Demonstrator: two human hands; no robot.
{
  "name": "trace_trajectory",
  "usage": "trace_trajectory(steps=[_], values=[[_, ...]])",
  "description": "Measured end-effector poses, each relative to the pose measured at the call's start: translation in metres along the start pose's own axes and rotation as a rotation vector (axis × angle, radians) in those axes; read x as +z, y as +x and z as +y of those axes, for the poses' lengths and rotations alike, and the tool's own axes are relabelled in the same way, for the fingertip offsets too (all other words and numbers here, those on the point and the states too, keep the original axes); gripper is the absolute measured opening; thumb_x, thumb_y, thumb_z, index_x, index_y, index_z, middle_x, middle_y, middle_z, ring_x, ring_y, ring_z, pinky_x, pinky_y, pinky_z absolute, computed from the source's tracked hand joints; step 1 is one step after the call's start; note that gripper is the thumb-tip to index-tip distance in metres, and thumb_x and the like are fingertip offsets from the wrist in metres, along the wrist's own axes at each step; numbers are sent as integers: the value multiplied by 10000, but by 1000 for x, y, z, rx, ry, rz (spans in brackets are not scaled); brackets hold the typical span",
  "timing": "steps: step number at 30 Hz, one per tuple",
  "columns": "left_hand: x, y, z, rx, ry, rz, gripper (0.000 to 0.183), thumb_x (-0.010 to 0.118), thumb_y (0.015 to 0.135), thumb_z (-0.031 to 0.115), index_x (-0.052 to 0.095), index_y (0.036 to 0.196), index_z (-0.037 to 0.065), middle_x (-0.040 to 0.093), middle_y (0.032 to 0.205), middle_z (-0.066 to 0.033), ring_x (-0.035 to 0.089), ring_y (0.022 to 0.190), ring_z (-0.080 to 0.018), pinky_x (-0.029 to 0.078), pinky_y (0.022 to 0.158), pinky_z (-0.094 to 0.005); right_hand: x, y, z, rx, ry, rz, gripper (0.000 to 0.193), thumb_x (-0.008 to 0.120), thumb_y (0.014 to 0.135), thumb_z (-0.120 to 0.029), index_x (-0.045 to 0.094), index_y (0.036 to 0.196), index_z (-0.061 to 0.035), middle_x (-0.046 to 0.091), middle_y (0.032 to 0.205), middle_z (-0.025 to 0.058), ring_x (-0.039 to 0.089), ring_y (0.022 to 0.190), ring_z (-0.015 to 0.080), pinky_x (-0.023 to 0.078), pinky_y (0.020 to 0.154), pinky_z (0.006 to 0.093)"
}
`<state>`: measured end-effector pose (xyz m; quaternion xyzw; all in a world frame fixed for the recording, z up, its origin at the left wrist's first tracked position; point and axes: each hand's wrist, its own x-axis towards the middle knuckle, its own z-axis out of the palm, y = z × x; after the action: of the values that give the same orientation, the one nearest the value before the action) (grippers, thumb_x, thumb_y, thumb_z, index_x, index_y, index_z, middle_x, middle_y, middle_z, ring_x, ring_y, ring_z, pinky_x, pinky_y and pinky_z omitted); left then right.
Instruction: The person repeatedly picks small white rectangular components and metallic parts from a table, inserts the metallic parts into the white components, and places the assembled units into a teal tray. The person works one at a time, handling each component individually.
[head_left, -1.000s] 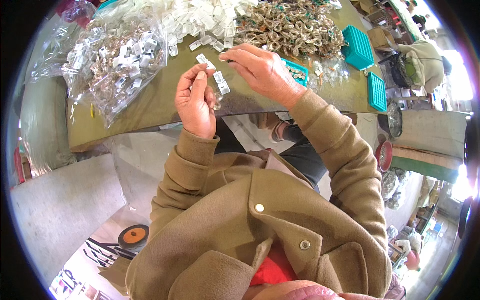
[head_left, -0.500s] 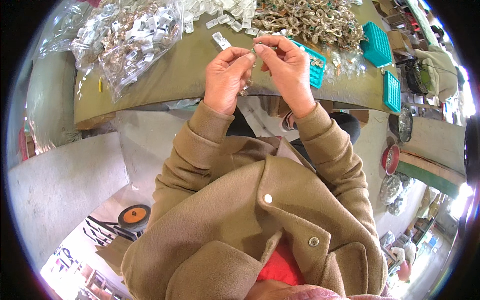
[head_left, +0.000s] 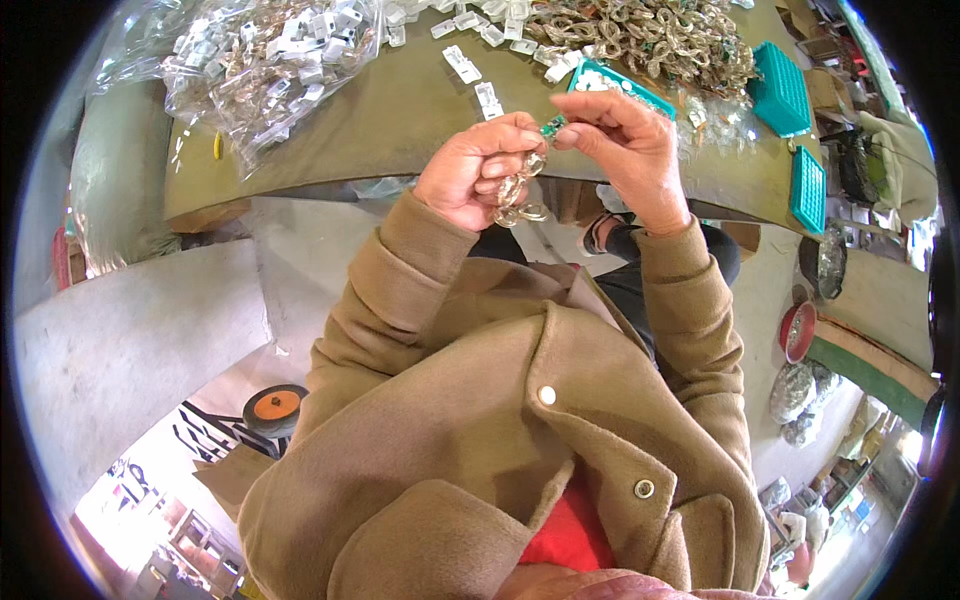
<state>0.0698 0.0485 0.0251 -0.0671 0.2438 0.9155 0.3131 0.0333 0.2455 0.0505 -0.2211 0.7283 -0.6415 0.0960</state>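
Note:
My left hand (head_left: 475, 170) is closed, pinching a small green circuit board (head_left: 552, 127) that has a coil of clear, gold-tinted wire (head_left: 520, 195) hanging below it. Facing it, my right hand (head_left: 630, 155) has thumb and forefinger apart, with the thumb tip close beside the board. Whether the thumb touches it I cannot tell. Just beyond my hands, two white plastic housings (head_left: 487, 100) lie on the table. Behind my right hand stands a teal tray (head_left: 655, 103) holding small round white pieces, partly covered by my fingers.
A big heap of wire coils (head_left: 650, 40) covers the back of the olive table (head_left: 330, 150), beside loose white housings. At the left lies a clear bag (head_left: 270, 80) full of finished-looking pieces. Teal trays (head_left: 780, 90) stand at the right edge. A red bowl (head_left: 798, 332) sits lower right.
My hands have come down nearer to me, and my right hand's fingers have spread apart. The green board and the hanging coil now show plainly. A second white housing has come into sight.

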Motion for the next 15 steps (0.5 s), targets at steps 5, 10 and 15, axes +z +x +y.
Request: trace_trajectory(steps=[5, 10, 15], values=[[13, 8, -13, 115, 178, 143, 48, 559, 949, 102, 570, 927, 62, 414, 553, 77, 308, 402, -8, 264, 371, -164, -2, -4, 8, -82, -62, 195, 163, 696, 868, -29, 694, 1030, -12, 677, 849, -6, 599, 769, 49, 493, 704, 200], [25, 21, -33, 489, 534, 323, 53, 622, 914, 64, 630, 960, 40, 595, 723, 16, 477, 551, -27, 335, 457, -172, 4, -14, 19, 121, 211, 281, 87, 709, 867, -73, 675, 923, -17, 633, 792, -25, 549, 699, 36, 447, 626, 184], [27, 26, -42, 697, 914, 355, 58, 648, 894, 67, 638, 882, 11, 627, 726, 6, 541, 620, -38, 441, 535, -201, 3, -15, 20, 262, 608, 213, 87, 689, 882, -95, 653, 943, -44, 606, 800, -32, 525, 681, 45, 434, 625, 200]])
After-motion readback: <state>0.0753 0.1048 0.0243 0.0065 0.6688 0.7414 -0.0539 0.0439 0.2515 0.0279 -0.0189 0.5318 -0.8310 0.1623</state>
